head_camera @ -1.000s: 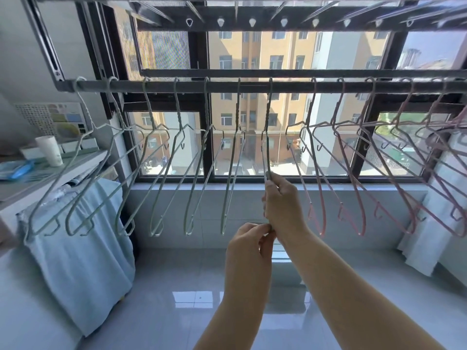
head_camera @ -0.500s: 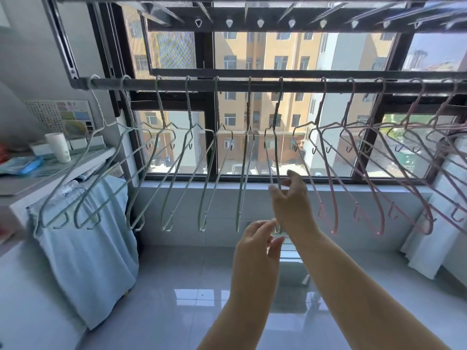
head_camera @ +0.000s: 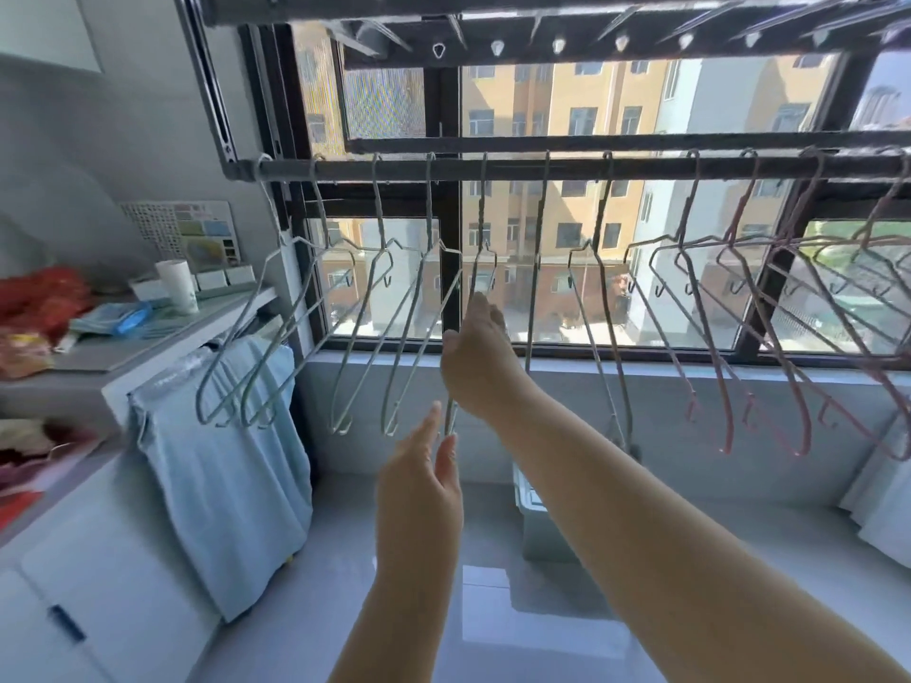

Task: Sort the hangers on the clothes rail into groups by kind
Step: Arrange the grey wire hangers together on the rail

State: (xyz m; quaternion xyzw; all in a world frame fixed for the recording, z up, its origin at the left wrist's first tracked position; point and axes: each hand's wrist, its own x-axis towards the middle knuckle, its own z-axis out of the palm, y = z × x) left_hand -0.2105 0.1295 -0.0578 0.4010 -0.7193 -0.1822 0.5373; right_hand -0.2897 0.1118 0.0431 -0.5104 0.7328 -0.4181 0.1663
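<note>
Head view, read along the rail from its left end. A run of green hangers hangs below the rail's left half, over a blue towel draped lower down. They are thin coated wire in a pale grey-green, with small hooks at the shoulders, and they hang slanted and unevenly spaced.

Below the rail's middle, the left hand is raised with straight, relaxed fingers. Its fingertips are at the lower tip of one green hanger; whether they touch it I cannot tell. The right hand grasps that same hanger by its lower wires, thumb on one side and fingers curled over the other, while its hook sits on the rail. Two more greenish hangers hang just right of it.

Pink hangers of the same shape crowd below the rail's right half, overlapping one another.

The two colours already seem grouped, so the step in hand is probably tidying this hanger into its set. The next move likely calls for sliding its hook along the rail toward its neighbours without snagging their shoulder hooks.
</note>
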